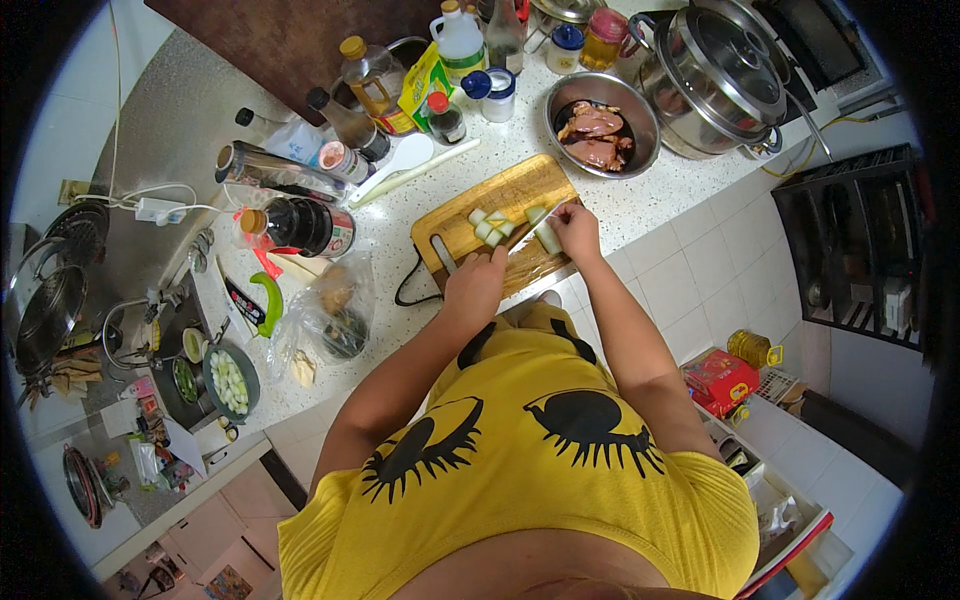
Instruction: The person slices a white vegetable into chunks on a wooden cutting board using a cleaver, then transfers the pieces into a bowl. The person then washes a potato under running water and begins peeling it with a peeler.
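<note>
A wooden cutting board [495,191] lies on the counter before me. My left hand [474,289] is closed around the near-left end of a kitchen knife [519,237]; its handle is hidden in the fist. The blade slants across the board towards my right hand [576,231], whose bent fingers are at its far end, over pale green gourd-like pieces [547,238]. Whether those fingers pinch the blade or a piece is unclear. Cut chunks [491,227] with green skin lie left of the blade.
Behind the board stand a steel bowl of raw meat in dark liquid [592,161], a lidded steel pot [679,97] and several bottles. A white spoon [411,154], dark sauce bottle [319,227], plastic bag [360,281], green pepper [270,304] and bowl of cut vegetable [251,375] are at left.
</note>
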